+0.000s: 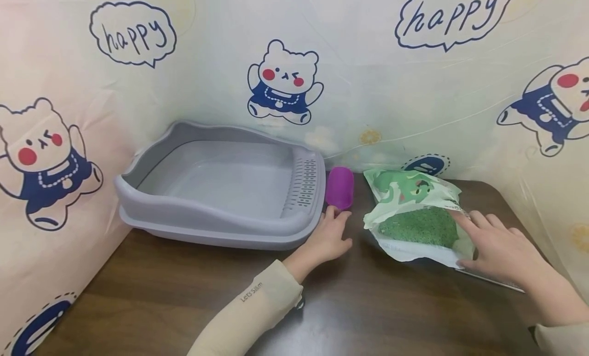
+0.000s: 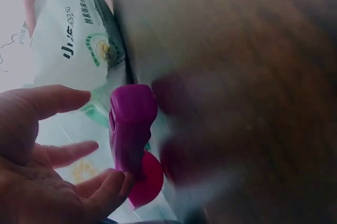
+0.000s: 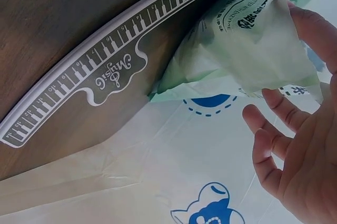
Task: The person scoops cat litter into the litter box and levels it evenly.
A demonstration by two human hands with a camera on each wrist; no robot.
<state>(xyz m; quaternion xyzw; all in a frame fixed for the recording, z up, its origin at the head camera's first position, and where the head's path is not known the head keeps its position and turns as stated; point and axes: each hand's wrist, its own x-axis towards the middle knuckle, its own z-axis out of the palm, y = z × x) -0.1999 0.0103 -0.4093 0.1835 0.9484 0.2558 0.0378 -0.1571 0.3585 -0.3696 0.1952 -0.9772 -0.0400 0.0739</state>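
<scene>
A purple scoop (image 1: 340,187) lies on the table, its handle (image 2: 131,129) pointing at my left hand (image 1: 325,238). In the left wrist view that hand's thumb and fingers are spread beside the handle, with a fingertip at or very near it. An opened bag of cat litter (image 1: 409,184), white and green, lies to the right, green granules (image 1: 418,226) showing in its mouth. At the bag's right edge is my right hand (image 1: 499,243), fingers apart and touching the plastic. Its other fingers (image 3: 263,129) are loosely bent around nothing.
A grey litter box (image 1: 221,230) with a slotted step stands left of the scoop. Beside the bag lies a ruler (image 3: 100,66) with a piano-key print, mostly hidden in the head view. Cartoon-printed sheeting (image 1: 359,90) walls the brown table (image 1: 193,294).
</scene>
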